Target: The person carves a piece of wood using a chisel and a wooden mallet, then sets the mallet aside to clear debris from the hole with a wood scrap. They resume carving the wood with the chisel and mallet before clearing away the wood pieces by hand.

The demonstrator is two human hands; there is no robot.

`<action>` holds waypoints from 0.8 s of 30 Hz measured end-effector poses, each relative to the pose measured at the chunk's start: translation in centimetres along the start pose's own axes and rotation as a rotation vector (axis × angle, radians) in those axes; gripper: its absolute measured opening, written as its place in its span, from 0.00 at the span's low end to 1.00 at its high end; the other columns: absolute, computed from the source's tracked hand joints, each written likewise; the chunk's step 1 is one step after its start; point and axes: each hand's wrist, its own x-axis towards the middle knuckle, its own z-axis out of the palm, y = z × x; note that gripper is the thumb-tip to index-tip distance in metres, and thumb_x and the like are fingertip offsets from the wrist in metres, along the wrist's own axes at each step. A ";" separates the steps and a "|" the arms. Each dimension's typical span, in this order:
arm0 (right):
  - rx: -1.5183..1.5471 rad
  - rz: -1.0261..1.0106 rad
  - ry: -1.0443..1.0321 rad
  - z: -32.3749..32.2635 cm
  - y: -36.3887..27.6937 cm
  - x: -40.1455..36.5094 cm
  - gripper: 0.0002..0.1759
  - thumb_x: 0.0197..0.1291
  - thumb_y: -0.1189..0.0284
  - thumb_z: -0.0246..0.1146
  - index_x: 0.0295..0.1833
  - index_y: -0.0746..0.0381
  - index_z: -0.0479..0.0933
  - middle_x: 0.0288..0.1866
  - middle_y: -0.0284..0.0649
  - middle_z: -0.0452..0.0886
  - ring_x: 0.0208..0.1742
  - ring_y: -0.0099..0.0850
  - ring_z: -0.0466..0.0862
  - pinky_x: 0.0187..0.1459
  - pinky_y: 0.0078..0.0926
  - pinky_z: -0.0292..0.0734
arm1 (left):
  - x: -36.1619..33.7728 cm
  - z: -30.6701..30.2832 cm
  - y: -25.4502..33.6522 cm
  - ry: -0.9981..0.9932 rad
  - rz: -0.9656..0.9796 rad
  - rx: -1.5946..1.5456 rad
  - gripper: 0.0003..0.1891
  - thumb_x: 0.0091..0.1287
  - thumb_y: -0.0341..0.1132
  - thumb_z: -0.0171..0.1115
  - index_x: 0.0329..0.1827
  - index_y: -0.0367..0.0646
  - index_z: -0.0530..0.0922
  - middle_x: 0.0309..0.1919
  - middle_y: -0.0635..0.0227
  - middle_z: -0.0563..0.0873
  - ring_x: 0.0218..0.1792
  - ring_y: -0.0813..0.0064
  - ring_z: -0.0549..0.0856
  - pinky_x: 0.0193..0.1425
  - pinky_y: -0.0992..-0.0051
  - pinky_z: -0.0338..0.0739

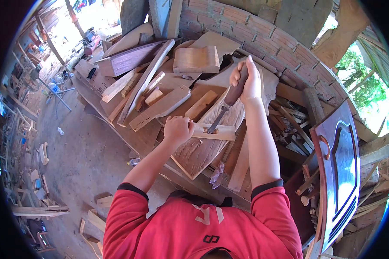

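Note:
My right hand is closed around the dark wooden handle of a chisel, which slants down to the left. The chisel's metal blade reaches into a notch in a pale wooden block. My left hand grips the left end of that block, with the fingers wrapped over it. Beneath the block lies a wide, rough-grained board. How deep the blade tip sits in the notch is hidden.
Planks and offcuts crowd the bench beyond my left hand, with a curved wooden block farther back. A brick wall closes off the back. At right stand a dark panelled door and a scrap wood pile.

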 end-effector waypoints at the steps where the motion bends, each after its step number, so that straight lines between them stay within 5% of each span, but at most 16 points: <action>1: -0.033 -0.039 0.142 0.1 0.0 0.2 0.22 0.64 0.54 0.53 0.27 0.61 0.66 0.15 0.37 0.69 0.14 0.27 0.69 0.18 0.23 0.62 | 0.0 0.0 0.1 0.005 -0.005 0.001 0.13 0.60 0.38 0.52 0.21 0.42 0.78 0.22 0.60 0.82 0.31 0.60 0.82 0.42 0.61 0.71; 4: -0.143 -0.123 0.481 -2.1 0.7 1.2 0.25 0.62 0.53 0.56 0.22 0.61 0.64 0.15 0.37 0.69 0.12 0.27 0.68 0.16 0.24 0.61 | 0.0 -0.1 0.1 -0.013 -0.017 0.012 0.13 0.59 0.38 0.52 0.21 0.42 0.78 0.22 0.60 0.82 0.31 0.60 0.82 0.42 0.60 0.71; 11: -0.106 -0.155 0.604 -3.0 -0.2 -0.3 0.24 0.63 0.54 0.55 0.23 0.62 0.64 0.14 0.38 0.68 0.12 0.26 0.66 0.17 0.24 0.63 | 0.0 0.1 -0.1 -0.061 0.005 0.004 0.15 0.60 0.41 0.51 0.25 0.42 0.81 0.23 0.60 0.83 0.32 0.61 0.82 0.43 0.60 0.69; 15: -0.098 -0.161 0.362 -1.3 -0.7 -1.7 0.21 0.65 0.55 0.53 0.27 0.60 0.64 0.17 0.36 0.66 0.15 0.27 0.67 0.19 0.23 0.63 | 0.2 -0.4 0.1 -0.080 -0.014 -0.003 0.15 0.60 0.41 0.51 0.24 0.42 0.80 0.23 0.60 0.83 0.33 0.61 0.82 0.43 0.60 0.69; 19: -0.168 -0.129 -0.253 2.5 -1.3 -3.9 0.20 0.65 0.55 0.49 0.31 0.62 0.65 0.15 0.38 0.66 0.14 0.27 0.67 0.18 0.22 0.62 | 0.1 0.2 -0.2 -0.045 0.015 0.014 0.14 0.60 0.41 0.51 0.23 0.42 0.80 0.23 0.60 0.82 0.32 0.61 0.81 0.43 0.59 0.69; 24: -0.099 -0.046 -0.336 2.4 -0.6 -1.7 0.21 0.63 0.54 0.51 0.31 0.62 0.65 0.15 0.37 0.66 0.14 0.27 0.66 0.21 0.23 0.63 | 0.0 0.2 -0.1 0.033 0.047 -0.026 0.13 0.60 0.38 0.53 0.21 0.42 0.77 0.21 0.60 0.81 0.30 0.59 0.81 0.40 0.59 0.71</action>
